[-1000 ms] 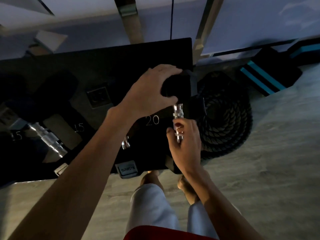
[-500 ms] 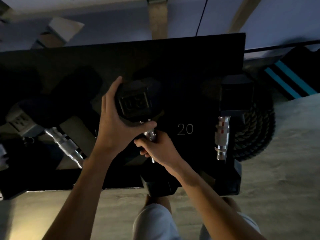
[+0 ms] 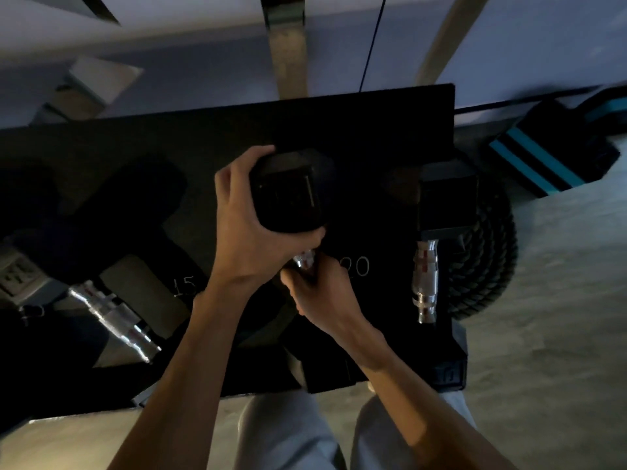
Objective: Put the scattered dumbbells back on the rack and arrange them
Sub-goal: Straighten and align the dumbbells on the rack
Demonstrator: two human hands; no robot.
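Observation:
A black dumbbell with a chrome handle sits over the black rack, just left of the white "20" mark. My left hand wraps its far square head. My right hand grips its handle; its near head shows below my wrist. A second black dumbbell lies in the slot at the rack's right end. A third dumbbell lies slanted at the left near the "15" mark.
A coiled black rope lies on the floor just right of the rack. A black block with teal stripes stands at the back right. Grey floor spreads to the right. My legs are below the rack's front edge.
Both hands left the right-end dumbbell and took hold of the dumbbell left of the "20" mark. Since half a second ago its far head has risen and tipped slightly.

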